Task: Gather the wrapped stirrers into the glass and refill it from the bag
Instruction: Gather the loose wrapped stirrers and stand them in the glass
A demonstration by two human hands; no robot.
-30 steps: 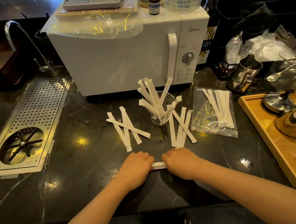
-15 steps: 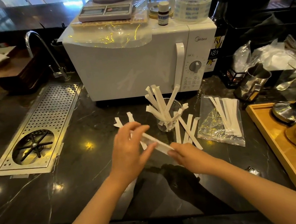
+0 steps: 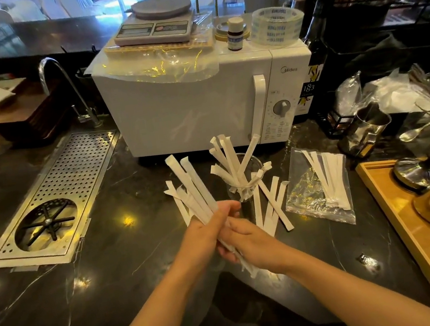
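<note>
Both hands hold a small bundle of white paper-wrapped stirrers (image 3: pixel 192 184) lifted above the dark counter. My left hand (image 3: pixel 207 232) grips the bundle's middle. My right hand (image 3: pixel 247 239) closes on its lower end just below. Behind the hands stands a clear glass (image 3: pixel 245 186) with several wrapped stirrers sticking up out of it. More loose stirrers (image 3: pixel 273 204) lie on the counter just right of the glass, and a few (image 3: pixel 180 207) lie behind the held bundle. A clear plastic bag (image 3: pixel 310 190) with several stirrers inside lies flat further right.
A white microwave (image 3: pixel 200 109) stands close behind the glass, with a scale and tape on top. A perforated steel rinser tray (image 3: pixel 54 198) is set into the counter at left. At right are a wooden tray (image 3: pixel 420 238) and a steel pitcher (image 3: pixel 365 129).
The hands lifted stirrers from the counter's front edge. The bundle now stands up, gripped by both hands, nearer the glass. The camera has tilted upward.
</note>
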